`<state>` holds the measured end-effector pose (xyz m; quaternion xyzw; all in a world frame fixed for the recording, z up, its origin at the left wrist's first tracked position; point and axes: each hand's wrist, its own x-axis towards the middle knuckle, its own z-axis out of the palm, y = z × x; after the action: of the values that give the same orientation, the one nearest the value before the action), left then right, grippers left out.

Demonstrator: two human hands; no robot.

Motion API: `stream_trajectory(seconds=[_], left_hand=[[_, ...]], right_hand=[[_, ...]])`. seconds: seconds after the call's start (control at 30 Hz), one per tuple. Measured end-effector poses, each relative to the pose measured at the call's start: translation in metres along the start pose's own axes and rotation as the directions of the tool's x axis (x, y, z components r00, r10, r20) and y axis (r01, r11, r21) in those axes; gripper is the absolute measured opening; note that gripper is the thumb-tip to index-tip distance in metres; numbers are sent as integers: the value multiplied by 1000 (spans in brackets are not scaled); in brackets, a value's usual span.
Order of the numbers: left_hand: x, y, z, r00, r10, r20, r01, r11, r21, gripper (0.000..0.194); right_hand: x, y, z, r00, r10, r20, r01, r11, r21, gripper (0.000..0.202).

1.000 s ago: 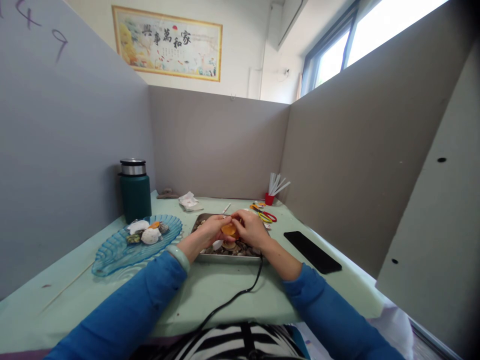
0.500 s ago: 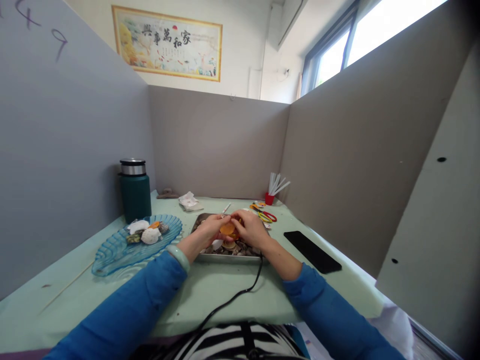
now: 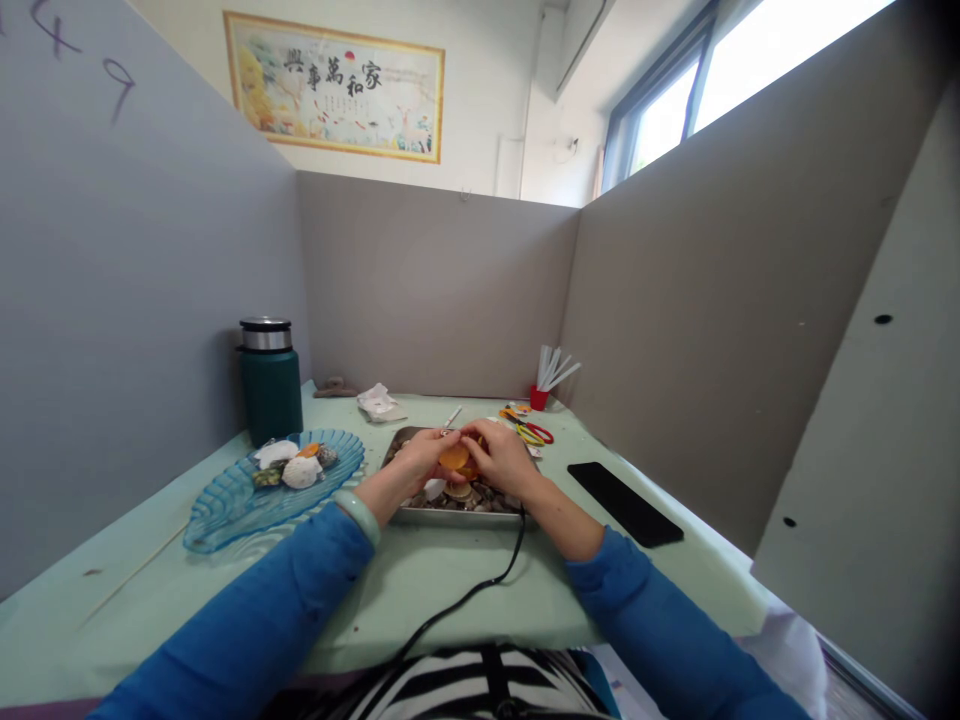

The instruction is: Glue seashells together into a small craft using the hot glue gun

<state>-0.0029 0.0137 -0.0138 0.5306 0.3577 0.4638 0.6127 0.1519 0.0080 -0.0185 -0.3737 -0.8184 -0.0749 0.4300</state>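
Between my two hands, over the metal tray point(image 3: 457, 517), is an orange shell point(image 3: 454, 457). My left hand point(image 3: 422, 458) is closed on its left side, thumb at the top. The fingers of my right hand point(image 3: 501, 458) pinch its right side, where a second orange piece seems to show; my fingers partly hide it. Below my hands the tray holds many brown and whitish shells point(image 3: 459, 492). To the left stands a blue scalloped glass plate point(image 3: 225, 510) bearing white shells point(image 3: 302, 472), an orange one and dark ones.
A dark green thermos point(image 3: 271, 395) stands behind the plate. Behind the tray lie red-and-yellow pliers point(image 3: 534, 432); a red cup point(image 3: 539, 398) holds white sticks. A black phone point(image 3: 626, 503) lies at right. A black cable point(image 3: 465, 597) runs from the tray toward me. Grey partitions enclose the table.
Almost nothing differs. Both hands stay in place over the tray, with the orange shell turned or shifted only very slightly.
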Motion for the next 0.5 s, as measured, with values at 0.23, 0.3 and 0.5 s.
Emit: stream_trajectory(seconds=[0.23, 0.3, 0.5], left_hand=[[-1, 1, 1, 1000, -13, 7, 13, 998, 54, 22], [0, 0, 1, 1000, -13, 15, 12, 998, 61, 22], [-2, 1, 1, 1000, -18, 8, 17, 997, 70, 20]], right_hand=[[0, 1, 0, 1000, -21, -1, 21, 1000, -6, 10], [0, 2, 1, 1000, -25, -1, 25, 1000, -8, 10], [-1, 1, 0, 1000, -24, 19, 23, 1000, 2, 11]])
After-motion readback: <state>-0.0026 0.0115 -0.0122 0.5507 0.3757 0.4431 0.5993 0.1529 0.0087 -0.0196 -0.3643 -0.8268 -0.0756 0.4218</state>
